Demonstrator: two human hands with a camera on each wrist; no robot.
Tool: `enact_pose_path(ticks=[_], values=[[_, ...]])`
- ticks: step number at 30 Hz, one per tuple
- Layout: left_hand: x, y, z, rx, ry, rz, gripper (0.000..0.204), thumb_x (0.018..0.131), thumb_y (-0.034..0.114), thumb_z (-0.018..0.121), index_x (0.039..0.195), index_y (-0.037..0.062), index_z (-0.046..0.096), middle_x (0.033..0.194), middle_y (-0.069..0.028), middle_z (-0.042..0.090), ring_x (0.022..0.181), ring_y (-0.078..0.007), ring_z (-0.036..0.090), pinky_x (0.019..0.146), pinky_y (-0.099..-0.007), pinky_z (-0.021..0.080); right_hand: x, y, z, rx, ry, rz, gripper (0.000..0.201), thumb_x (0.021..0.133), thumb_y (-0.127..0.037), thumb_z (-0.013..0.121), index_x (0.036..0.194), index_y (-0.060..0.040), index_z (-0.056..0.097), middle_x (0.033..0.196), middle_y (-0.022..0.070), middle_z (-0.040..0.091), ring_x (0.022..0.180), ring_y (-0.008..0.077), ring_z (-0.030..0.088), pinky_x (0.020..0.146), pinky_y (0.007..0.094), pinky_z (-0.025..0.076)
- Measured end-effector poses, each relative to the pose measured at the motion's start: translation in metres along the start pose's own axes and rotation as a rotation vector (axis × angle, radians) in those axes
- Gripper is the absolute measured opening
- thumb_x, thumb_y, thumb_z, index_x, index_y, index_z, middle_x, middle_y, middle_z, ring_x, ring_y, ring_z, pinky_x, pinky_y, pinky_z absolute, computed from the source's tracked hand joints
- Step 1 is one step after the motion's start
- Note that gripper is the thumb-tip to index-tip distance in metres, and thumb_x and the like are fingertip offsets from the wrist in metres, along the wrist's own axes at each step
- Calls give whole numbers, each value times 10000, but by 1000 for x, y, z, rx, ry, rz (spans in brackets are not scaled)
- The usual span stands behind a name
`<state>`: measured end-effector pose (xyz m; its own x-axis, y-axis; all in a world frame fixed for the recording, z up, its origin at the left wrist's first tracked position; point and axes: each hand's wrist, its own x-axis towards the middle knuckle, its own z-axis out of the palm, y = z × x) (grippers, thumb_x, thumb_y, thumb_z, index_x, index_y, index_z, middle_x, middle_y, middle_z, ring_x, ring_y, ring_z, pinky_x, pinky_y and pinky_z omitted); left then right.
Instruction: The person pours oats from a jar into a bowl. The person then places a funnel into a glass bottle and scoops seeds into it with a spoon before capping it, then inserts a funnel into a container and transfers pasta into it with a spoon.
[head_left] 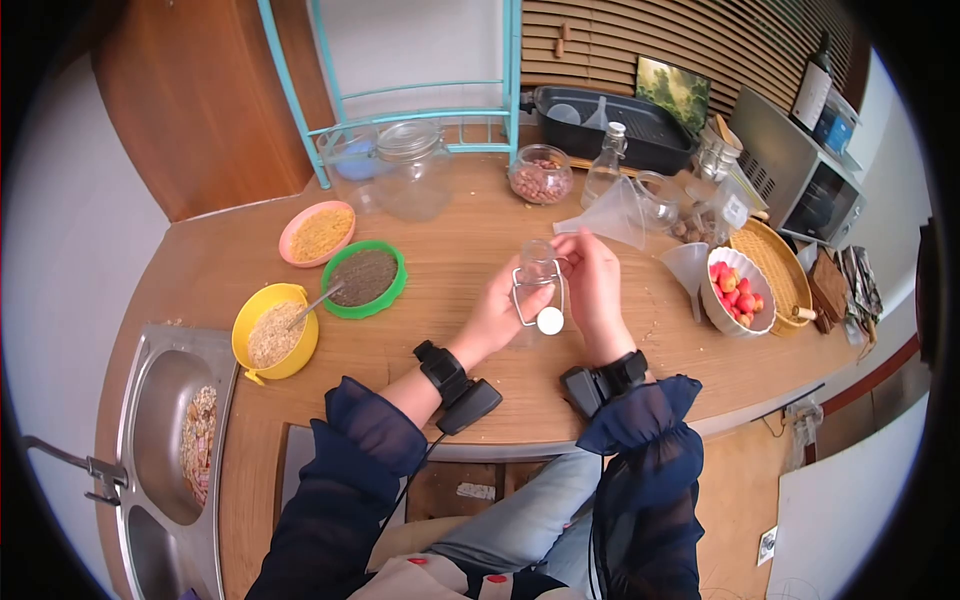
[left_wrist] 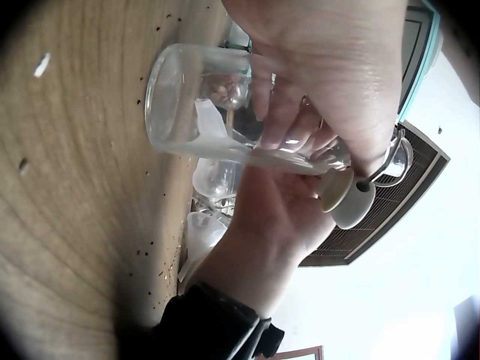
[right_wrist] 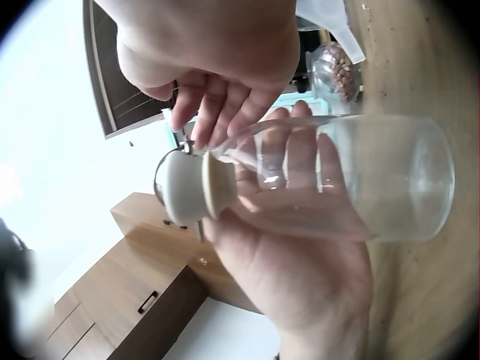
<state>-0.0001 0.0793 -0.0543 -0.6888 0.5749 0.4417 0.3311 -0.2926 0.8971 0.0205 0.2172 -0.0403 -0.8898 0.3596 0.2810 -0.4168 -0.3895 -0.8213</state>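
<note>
A clear glass swing-top bottle (right_wrist: 405,180) is held upright just above the counter, its wall see-through. My left hand (head_left: 500,305) wraps round the bottle, its fingers showing through the glass in the right wrist view. The white stopper (head_left: 550,321) hangs off the mouth on its wire bail (head_left: 516,292), on the side toward my body. My right hand (head_left: 595,285) is at the neck on the other side, its curled fingers (right_wrist: 212,112) against the wire fittings. In the left wrist view, the stopper's pale seal (left_wrist: 337,189) shows beside the neck.
At left stand a yellow bowl (head_left: 304,342) of flakes, a green bowl (head_left: 403,277) of seeds and a pink bowl (head_left: 288,245) of yellow grain, near the sink (head_left: 140,400). A funnel (head_left: 612,212), a peanut jar (head_left: 541,178) and a white bowl (head_left: 715,300) of red fruit stand behind and right.
</note>
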Motion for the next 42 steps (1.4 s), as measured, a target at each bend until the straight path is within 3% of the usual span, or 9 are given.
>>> enact_pose_path(ticks=[4,11,14,17,20,26,30,32,42], values=[[-1,-5,-2,13,5,20,229,826,143,542,1007,18,480,917,-55,575,860,-119,542,760,-264,437,17,5,-23,-476,209,-124,173,839,-187,515,781,-34,570,718,27,572,653,82,535,552,198,404],[-1,-3,-2,-26,17,49,196,801,101,552,975,23,506,851,-43,600,799,-101,559,729,-252,443,32,-47,-97,-399,529,-379,142,825,-148,510,831,-20,570,739,19,561,581,57,484,505,176,375],[-1,-7,-2,-46,30,39,204,799,106,556,977,21,506,857,-48,603,803,-103,564,731,-258,444,33,-48,-127,-1042,658,-514,192,770,-107,530,927,3,547,903,117,573,705,196,555,638,284,440],[0,-7,-2,-42,25,48,208,800,116,558,977,20,505,860,-49,604,807,-103,566,731,-257,444,25,-56,-116,-1250,662,-379,248,732,-82,537,966,1,528,1024,153,529,848,282,540,749,330,429],[0,-3,-2,-24,22,41,208,802,125,558,973,20,505,861,-47,601,806,-102,563,730,-254,444,26,-51,-116,-1393,632,-475,284,726,-72,533,1004,-11,515,1106,144,491,964,304,502,806,339,416],[0,-2,-1,-64,6,31,199,803,129,557,962,21,507,860,-43,597,804,-102,557,727,-252,442,26,-49,-122,-1483,609,-396,370,724,-84,542,1080,-17,468,1214,146,420,1069,320,447,872,356,390],[-1,1,-2,-42,8,32,199,805,127,556,967,22,507,861,-41,593,809,-102,556,731,-253,442,26,-48,-119,-1592,611,-421,401,724,-99,549,1104,-15,451,1207,153,407,1034,330,468,839,374,412],[0,0,-4,-16,-8,23,214,808,135,548,974,16,484,875,-65,581,830,-128,553,729,-270,446,22,-58,-107,-1608,588,-223,412,724,-106,549,1111,-12,444,1168,162,416,978,342,496,794,395,433],[0,-1,-2,-34,8,47,228,802,107,556,1009,30,499,882,-38,586,829,-105,555,741,-256,444,22,-60,-106,-1746,554,-262,259,723,-81,530,977,-31,544,1054,152,474,844,326,545,691,392,461]])
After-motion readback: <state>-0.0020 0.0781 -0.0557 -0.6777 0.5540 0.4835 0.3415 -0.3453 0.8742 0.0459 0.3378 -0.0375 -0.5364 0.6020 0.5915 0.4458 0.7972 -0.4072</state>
